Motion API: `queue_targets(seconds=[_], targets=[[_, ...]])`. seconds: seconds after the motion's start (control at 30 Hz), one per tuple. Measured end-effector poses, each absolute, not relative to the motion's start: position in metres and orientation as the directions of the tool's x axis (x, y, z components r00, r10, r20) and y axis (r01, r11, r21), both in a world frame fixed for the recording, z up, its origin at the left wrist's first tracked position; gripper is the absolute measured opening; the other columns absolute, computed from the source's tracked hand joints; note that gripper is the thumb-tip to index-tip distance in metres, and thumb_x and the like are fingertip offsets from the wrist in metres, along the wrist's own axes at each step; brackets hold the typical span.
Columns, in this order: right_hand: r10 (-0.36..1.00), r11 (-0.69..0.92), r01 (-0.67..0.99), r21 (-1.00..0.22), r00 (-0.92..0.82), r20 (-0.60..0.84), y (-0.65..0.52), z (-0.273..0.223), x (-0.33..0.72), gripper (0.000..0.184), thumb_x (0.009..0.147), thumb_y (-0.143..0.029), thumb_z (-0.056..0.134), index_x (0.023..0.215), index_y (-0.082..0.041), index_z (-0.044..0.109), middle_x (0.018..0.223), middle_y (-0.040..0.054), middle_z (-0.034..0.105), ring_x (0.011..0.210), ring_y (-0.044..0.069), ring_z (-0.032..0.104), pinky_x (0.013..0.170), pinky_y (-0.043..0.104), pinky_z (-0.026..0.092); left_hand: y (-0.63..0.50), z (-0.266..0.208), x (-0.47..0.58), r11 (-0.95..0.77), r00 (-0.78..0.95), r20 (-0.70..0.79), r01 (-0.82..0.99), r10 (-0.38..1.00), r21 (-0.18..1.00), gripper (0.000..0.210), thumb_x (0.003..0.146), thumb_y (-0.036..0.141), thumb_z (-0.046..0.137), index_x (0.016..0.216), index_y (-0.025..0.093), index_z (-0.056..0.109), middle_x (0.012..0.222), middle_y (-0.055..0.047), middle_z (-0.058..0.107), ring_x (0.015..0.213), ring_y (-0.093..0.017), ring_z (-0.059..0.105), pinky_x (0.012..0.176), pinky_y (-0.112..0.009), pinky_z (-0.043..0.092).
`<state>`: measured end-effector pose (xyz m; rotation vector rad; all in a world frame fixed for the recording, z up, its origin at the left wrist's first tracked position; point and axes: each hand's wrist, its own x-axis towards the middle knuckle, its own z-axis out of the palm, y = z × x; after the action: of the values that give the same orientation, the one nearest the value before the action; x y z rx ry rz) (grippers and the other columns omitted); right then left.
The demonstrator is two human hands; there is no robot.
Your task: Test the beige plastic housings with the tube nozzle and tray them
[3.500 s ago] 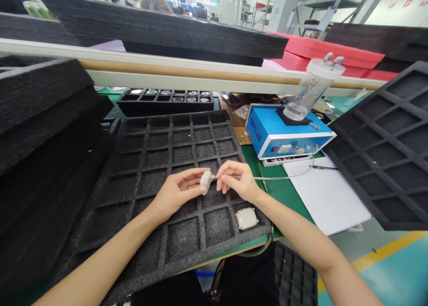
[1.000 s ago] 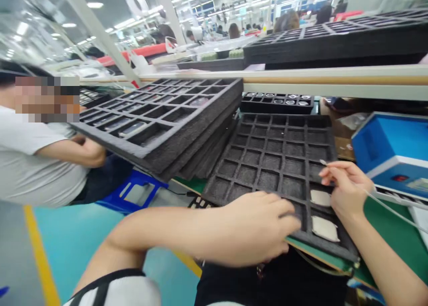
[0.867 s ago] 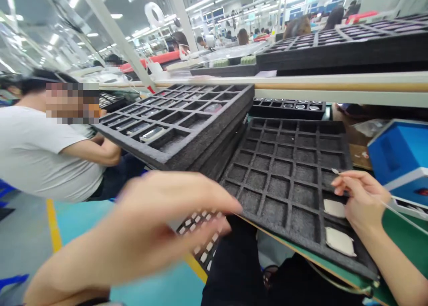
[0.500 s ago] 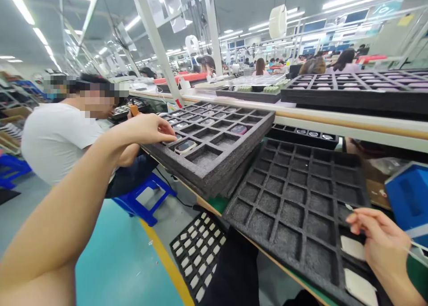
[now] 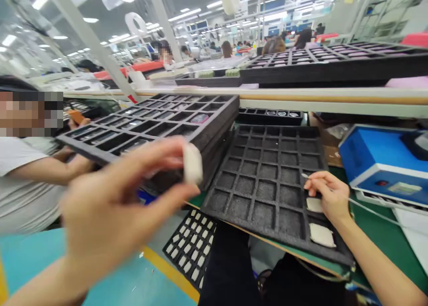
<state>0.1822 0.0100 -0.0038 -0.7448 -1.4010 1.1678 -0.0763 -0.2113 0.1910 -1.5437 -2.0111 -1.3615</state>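
Observation:
My left hand, blurred by motion, pinches a cream-coloured smartwatch body between thumb and fingers, held up in front of the raised foam tray. That stacked tray holds several watch bodies in its compartments, among them a purple-rimmed one. Over the right side of a lower black foam tray, my right hand is closed on a thin white cable, whose small pale tip sticks out past the fingers. Beside and below that hand, two cream pieces lie in the tray's right-hand compartments.
A blue box-shaped device stands at the right on the green bench top. Below the bench edge lies another tray of cream pieces. A co-worker sits at the left. A shelf with loaded trays runs across the back.
My left hand has lifted the watch body from the raised tray and come toward me. The view has turned right. My right hand still holds the cable over the lower tray.

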Motion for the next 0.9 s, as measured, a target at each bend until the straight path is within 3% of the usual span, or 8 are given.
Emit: queue_targets(seconds=[0.07, 0.13, 0.2, 0.27, 0.43, 0.57, 0.73, 0.9], targets=[[0.871, 0.328, -0.147, -0.933, -0.334, 0.359, 0.005, 0.000, 0.181, 0.009, 0.074, -0.025, 0.066, 0.074, -0.016, 0.063, 0.057, 0.0020, 0.066, 0.041, 0.011, 0.054, 0.042, 0.022, 0.043, -0.199, 0.160, -0.042, -0.265, -0.153, 0.452, 0.631, 0.879, 0.729, 0.053, 0.061, 0.027, 0.080, 0.111, 0.040, 0.066, 0.102, 0.006, 0.073, 0.087, -0.022, 0.069, 0.080, -0.034, 0.056], [0.817, 0.350, -0.142, -0.926, -0.438, 0.376, 0.001, 0.003, 0.180, 0.010, 0.076, -0.025, 0.064, 0.075, -0.015, 0.062, 0.057, 0.0021, 0.067, 0.041, 0.012, 0.055, 0.042, 0.023, 0.045, -0.169, 0.128, -0.020, -0.290, 0.032, 0.292, 0.268, 0.956, 0.919, 0.051, 0.064, 0.019, 0.079, 0.112, 0.033, 0.066, 0.105, 0.000, 0.072, 0.095, -0.023, 0.069, 0.082, -0.032, 0.056], [0.796, 0.362, -0.172, -0.916, -0.455, 0.399, 0.000, 0.004, 0.180, 0.010, 0.077, -0.025, 0.063, 0.076, -0.015, 0.061, 0.057, 0.0017, 0.067, 0.041, 0.011, 0.055, 0.042, 0.023, 0.045, -0.126, 0.097, -0.008, -0.241, 0.071, 0.242, -0.019, 0.968, 0.970, 0.046, 0.065, 0.016, 0.078, 0.108, 0.026, 0.066, 0.106, -0.005, 0.072, 0.100, -0.024, 0.067, 0.086, -0.033, 0.055], [0.806, 0.356, -0.215, -0.909, -0.422, 0.415, 0.002, 0.003, 0.180, 0.012, 0.078, -0.026, 0.062, 0.076, -0.015, 0.060, 0.057, 0.0014, 0.067, 0.041, 0.011, 0.054, 0.042, 0.022, 0.044, -0.081, 0.070, -0.001, -0.203, 0.039, 0.212, -0.167, 0.976, 0.965, 0.043, 0.067, 0.017, 0.077, 0.107, 0.021, 0.064, 0.108, -0.008, 0.071, 0.103, -0.024, 0.066, 0.089, -0.034, 0.053], [0.862, 0.339, -0.323, -0.884, -0.270, 0.429, 0.010, -0.002, 0.180, 0.013, 0.078, -0.027, 0.062, 0.075, -0.015, 0.060, 0.056, 0.0010, 0.066, 0.039, 0.010, 0.053, 0.040, 0.021, 0.042, -0.016, 0.018, 0.002, -0.057, 0.022, 0.065, -0.250, 0.998, 0.967, 0.050, 0.068, 0.028, 0.077, 0.113, 0.016, 0.059, 0.111, -0.013, 0.070, 0.103, -0.025, 0.066, 0.095, -0.040, 0.047], [0.861, 0.325, -0.337, -0.884, -0.282, 0.424, 0.011, -0.003, 0.180, 0.012, 0.079, -0.027, 0.060, 0.075, -0.015, 0.060, 0.055, 0.0009, 0.066, 0.038, 0.010, 0.052, 0.039, 0.021, 0.041, -0.011, -0.003, -0.002, 0.034, 0.132, -0.006, -0.211, 0.991, 0.977, 0.049, 0.067, 0.026, 0.077, 0.113, 0.016, 0.062, 0.111, -0.012, 0.070, 0.107, -0.025, 0.063, 0.097, -0.039, 0.045], [0.866, 0.343, -0.294, -0.892, -0.270, 0.422, 0.011, -0.002, 0.180, 0.007, 0.077, -0.020, 0.058, 0.073, -0.015, 0.062, 0.053, -0.0008, 0.064, 0.038, 0.009, 0.053, 0.039, 0.020, 0.042, -0.011, -0.009, -0.002, 0.024, 0.238, 0.029, -0.215, 0.971, 0.976, 0.045, 0.067, 0.018, 0.078, 0.110, 0.021, 0.067, 0.112, -0.006, 0.070, 0.108, -0.023, 0.063, 0.097, -0.035, 0.045], [0.888, 0.342, -0.266, -0.901, -0.221, 0.403, 0.012, -0.002, 0.180, 0.010, 0.075, -0.019, 0.058, 0.067, -0.017, 0.063, 0.050, -0.0013, 0.062, 0.037, 0.010, 0.053, 0.037, 0.021, 0.042, -0.009, -0.010, -0.002, -0.001, 0.237, 0.049, -0.200, 0.970, 0.980, 0.043, 0.067, 0.019, 0.078, 0.110, 0.021, 0.068, 0.112, -0.005, 0.070, 0.108, -0.024, 0.063, 0.098, -0.037, 0.045]])
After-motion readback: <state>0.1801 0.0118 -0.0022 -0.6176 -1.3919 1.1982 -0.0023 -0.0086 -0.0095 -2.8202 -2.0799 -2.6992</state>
